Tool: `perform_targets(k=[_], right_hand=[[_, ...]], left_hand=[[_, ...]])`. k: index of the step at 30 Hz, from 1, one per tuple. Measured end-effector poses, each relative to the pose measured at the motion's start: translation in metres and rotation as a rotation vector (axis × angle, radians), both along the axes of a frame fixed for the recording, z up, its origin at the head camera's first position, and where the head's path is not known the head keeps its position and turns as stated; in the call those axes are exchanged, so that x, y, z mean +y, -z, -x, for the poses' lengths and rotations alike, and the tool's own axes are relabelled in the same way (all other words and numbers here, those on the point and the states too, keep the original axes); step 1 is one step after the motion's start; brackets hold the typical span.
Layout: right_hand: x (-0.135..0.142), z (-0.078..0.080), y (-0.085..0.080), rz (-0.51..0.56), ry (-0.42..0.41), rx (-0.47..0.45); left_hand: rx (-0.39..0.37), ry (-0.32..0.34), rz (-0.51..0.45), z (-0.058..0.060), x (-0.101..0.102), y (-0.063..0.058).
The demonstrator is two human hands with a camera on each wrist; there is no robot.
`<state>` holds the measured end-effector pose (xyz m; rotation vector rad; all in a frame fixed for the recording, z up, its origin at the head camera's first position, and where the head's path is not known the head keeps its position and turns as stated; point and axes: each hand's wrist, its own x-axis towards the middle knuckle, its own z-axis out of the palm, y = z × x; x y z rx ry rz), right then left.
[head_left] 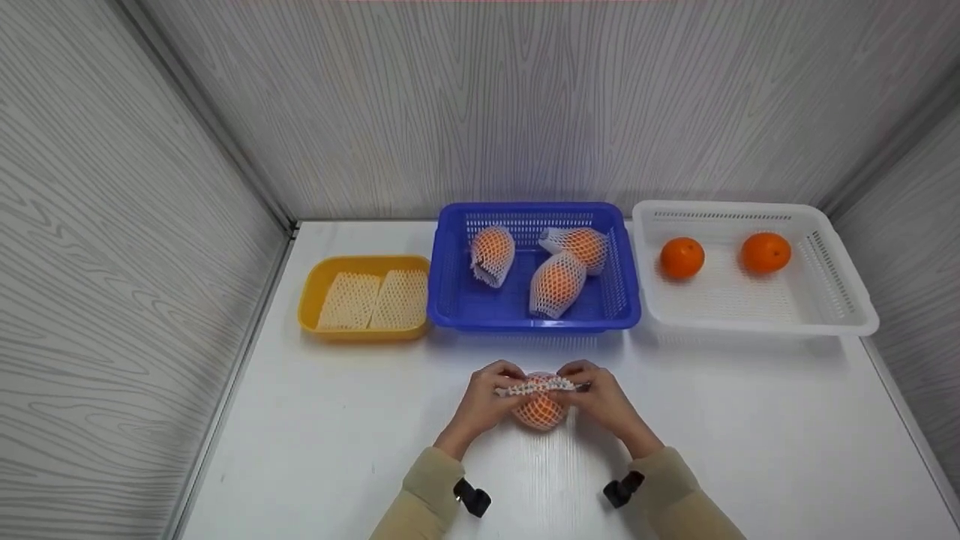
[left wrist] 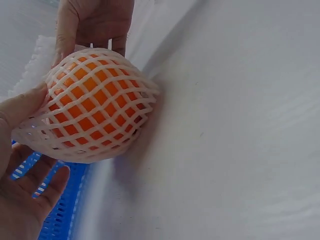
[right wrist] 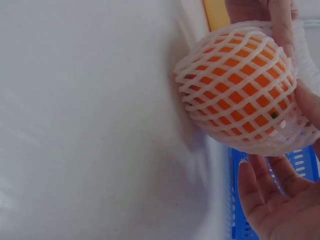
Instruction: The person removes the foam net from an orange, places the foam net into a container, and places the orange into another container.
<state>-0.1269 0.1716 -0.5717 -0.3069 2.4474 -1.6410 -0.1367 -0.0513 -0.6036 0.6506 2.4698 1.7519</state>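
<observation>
At lower centre, orange fruit [head_left: 541,412] was crisscrossed by white diamond-patterned netting [head_left: 540,385]; mid-frame, a blue basket [head_left: 534,325] was flanked by a yellow tray [head_left: 364,334] and white basket [head_left: 724,291].

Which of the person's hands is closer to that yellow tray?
The left. The left hand is at the left of the netted fruit, with the yellow tray ahead and to its left. The right hand is at the fruit's right, farther from the tray.
</observation>
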Motion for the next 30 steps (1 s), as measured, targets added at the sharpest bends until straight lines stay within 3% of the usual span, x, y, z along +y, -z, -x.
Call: perform_targets(k=[7, 11, 20, 26, 30], right_hand=[[0.008, 0.006, 0.02, 0.015, -0.085, 0.03], [0.008, 0.007, 0.024, 0.003, -0.077, 0.08], [0.004, 0.004, 0.02, -0.023, 0.079, 0.089], [0.0, 0.004, 0.021, -0.013, 0.122, 0.093], [-0.002, -0.003, 0.001, 0.035, 0.088, 0.091]], left_hand=[[0.052, -0.025, 0.012, 0.001, 0.001, -0.002], [0.036, -0.011, 0.01, 0.002, 0.001, -0.001], [-0.116, 0.042, 0.136, 0.0, -0.006, 0.001], [-0.083, -0.013, 0.072, 0.0, 0.0, 0.001], [-0.016, -0.051, 0.061, 0.001, 0.004, -0.004]])
